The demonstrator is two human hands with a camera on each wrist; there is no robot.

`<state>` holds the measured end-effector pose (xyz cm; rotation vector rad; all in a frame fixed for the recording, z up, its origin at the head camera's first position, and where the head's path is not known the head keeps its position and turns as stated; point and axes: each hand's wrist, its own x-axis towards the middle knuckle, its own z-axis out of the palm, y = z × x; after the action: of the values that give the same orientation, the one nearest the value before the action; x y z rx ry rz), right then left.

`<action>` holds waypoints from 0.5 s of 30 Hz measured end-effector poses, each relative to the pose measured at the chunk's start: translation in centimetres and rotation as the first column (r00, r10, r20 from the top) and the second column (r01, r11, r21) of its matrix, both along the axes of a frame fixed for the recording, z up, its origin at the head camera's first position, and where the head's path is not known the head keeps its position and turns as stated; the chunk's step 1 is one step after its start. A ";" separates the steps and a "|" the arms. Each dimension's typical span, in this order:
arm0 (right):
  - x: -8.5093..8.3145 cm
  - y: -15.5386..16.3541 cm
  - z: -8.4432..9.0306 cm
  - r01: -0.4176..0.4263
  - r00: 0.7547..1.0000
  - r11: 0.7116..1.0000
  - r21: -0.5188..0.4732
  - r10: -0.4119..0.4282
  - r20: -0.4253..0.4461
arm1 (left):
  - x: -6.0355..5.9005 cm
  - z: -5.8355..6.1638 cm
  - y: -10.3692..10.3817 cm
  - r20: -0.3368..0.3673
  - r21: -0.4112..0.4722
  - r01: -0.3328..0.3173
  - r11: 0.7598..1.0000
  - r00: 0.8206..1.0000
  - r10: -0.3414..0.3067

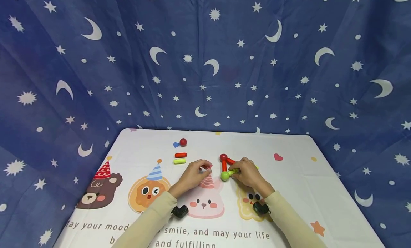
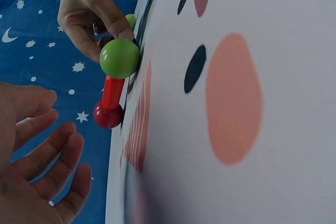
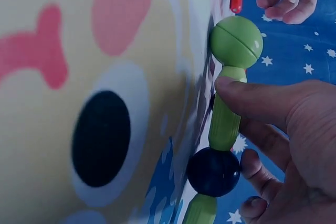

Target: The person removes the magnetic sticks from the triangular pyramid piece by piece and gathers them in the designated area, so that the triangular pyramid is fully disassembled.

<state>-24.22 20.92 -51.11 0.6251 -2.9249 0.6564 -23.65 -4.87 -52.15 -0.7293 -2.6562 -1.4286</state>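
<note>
Your right hand (image 1: 248,175) pinches the green rod (image 3: 224,121), thumb pressed on its upper end, fingers (image 3: 262,150) curled behind it. That rod runs from the green ball (image 1: 224,176) to a dark ball (image 3: 213,171); a red rod (image 1: 224,165) climbs from the green ball to a red ball (image 1: 223,157), forming a triangle on the tabletop (image 1: 289,176). Your left hand (image 1: 192,175) rests just left of it, fingers loosely bent, holding nothing.

The tabletop carries a white cloth printed with a bear, a lion, a rabbit in party hats, and hearts. Behind hangs a blue backdrop (image 1: 205,62) of stars and moons.

Farther off lie a spare red rod (image 1: 180,155), a yellow-green rod (image 1: 179,161) and another red ball (image 1: 183,142).

The cloth's writing reads partly "your mood", "smile, and may your life", "and fulfilling".
</note>
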 end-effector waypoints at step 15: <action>-0.5 -0.9 -0.4 -0.034 0.996 0.999 -0.039 0.030 -0.089 | -0.2 -0.7 1.3 0.117 0.018 0.058 0.998 0.991 -0.060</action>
<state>-24.67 20.07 -51.50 0.6798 -2.8186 0.6716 -23.81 -3.60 -52.85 -0.7517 -2.7291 -1.5511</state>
